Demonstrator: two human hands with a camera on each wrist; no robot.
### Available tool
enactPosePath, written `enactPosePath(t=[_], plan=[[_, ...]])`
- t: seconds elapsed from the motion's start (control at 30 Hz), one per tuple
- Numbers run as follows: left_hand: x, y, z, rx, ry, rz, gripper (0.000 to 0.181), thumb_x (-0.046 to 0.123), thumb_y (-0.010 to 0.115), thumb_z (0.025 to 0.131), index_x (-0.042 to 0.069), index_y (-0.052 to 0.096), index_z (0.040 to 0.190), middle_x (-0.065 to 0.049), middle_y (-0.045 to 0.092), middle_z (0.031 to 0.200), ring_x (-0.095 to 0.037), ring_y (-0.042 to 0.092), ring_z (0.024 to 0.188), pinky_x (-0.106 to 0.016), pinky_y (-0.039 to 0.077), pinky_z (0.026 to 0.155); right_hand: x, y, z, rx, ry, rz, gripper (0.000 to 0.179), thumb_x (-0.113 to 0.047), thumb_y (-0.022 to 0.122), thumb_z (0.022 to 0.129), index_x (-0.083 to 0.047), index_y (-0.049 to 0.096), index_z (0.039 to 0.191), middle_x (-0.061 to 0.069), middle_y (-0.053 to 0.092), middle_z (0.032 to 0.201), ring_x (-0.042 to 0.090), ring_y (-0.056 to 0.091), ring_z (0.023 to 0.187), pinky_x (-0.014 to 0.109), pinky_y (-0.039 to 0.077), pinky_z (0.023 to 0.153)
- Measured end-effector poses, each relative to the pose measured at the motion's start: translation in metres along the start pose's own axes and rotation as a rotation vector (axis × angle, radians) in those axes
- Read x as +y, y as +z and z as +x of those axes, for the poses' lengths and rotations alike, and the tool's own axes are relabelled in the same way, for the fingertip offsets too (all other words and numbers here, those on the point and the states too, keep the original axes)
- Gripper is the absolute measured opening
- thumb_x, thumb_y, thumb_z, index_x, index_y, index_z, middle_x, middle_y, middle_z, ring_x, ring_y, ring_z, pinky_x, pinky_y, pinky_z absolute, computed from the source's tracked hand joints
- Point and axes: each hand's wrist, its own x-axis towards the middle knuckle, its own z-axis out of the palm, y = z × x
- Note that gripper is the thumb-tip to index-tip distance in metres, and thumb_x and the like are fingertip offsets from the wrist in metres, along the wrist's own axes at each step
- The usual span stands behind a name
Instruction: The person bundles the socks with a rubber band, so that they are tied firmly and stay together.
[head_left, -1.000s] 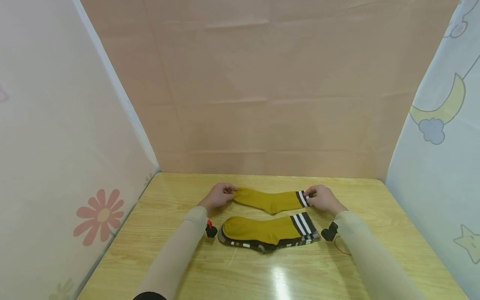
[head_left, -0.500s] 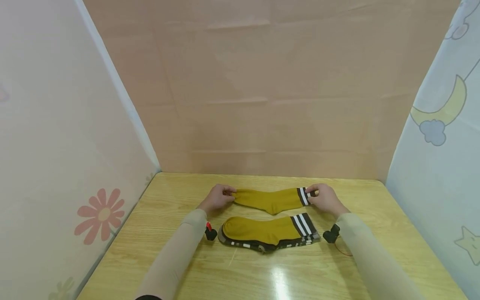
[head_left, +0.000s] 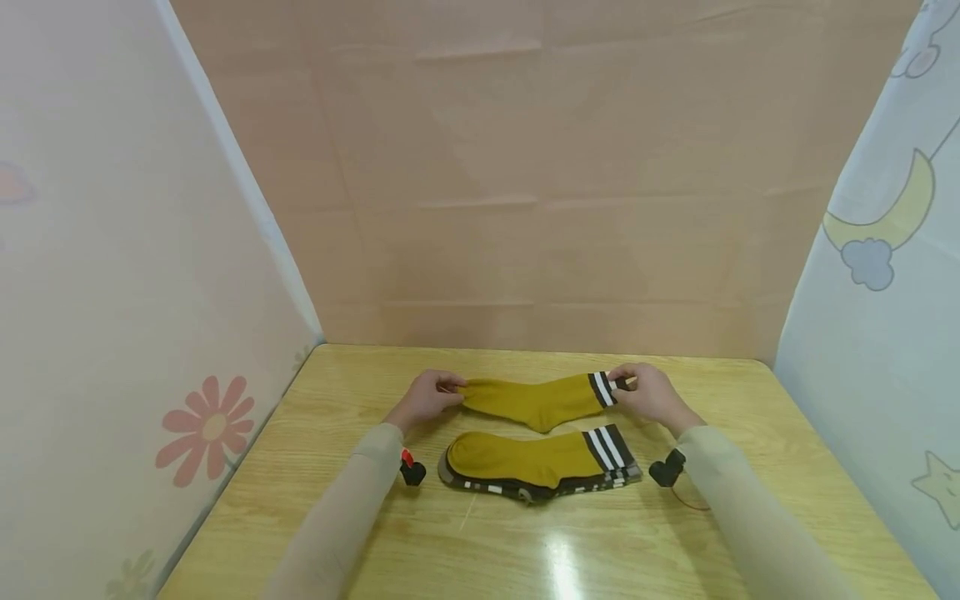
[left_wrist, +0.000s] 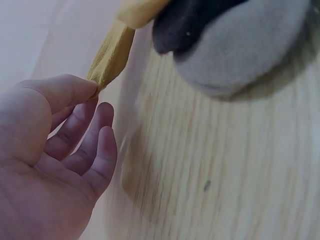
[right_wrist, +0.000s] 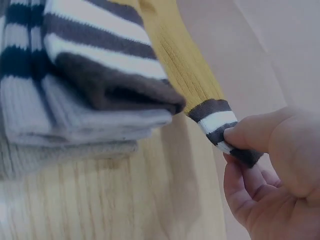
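A mustard-yellow sock (head_left: 536,402) with a dark cuff and white stripes stretches between my two hands, beyond a stack of socks. My left hand (head_left: 429,395) pinches its toe end between thumb and forefinger, the other fingers loosely bent, as the left wrist view shows. At the other end, my right hand (head_left: 649,392) pinches the striped cuff (right_wrist: 220,125) between thumb and fingers. Nearer to me lies the stack of socks (head_left: 517,460), a matching yellow one on top and grey and dark patterned ones beneath, toes to the left and cuffs to the right.
The wooden table (head_left: 480,550) ends at a tan backdrop (head_left: 525,208). Pale patterned sheets stand on both sides, one with a flower (head_left: 212,427), the other with a moon (head_left: 892,212). Small black devices sit by each wrist, the left one (head_left: 412,469) with a red part.
The held sock stays stretched between both hands, its cuff end slightly farther back than a second ago. The left hand has shifted a little to the left. The stack lies as before.
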Motion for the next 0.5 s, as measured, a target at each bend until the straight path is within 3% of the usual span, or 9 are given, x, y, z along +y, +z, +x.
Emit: enactPosePath(t=[0.17,0.5], plan=[[0.0,-0.003,-0.005,0.012,0.016,-0.024,0.025,0.01,0.075,0.096,0.005,0.077,0.121,-0.009,0.071,0.106,-0.019,0.065,0.09,-0.034,0.058,0.07,-0.006,-0.004,-0.002,-0.013,-0.016,0.007,0.024,-0.01,0.071,0.098,-0.005,0.073,0.121,0.025,0.067,0.13,0.032,0.071,0.096,0.035,0.056,0.066],[0.004,-0.01,-0.021,0.038,0.02,-0.059,0.025,0.013,0.076,0.097,0.009,0.077,0.122,-0.009,0.071,0.111,-0.02,0.066,0.094,-0.036,0.057,0.074,-0.013,-0.01,-0.005,-0.031,-0.056,0.018,0.025,-0.011,0.07,0.1,-0.006,0.073,0.125,0.025,0.067,0.126,0.037,0.072,0.101,0.043,0.061,0.075]])
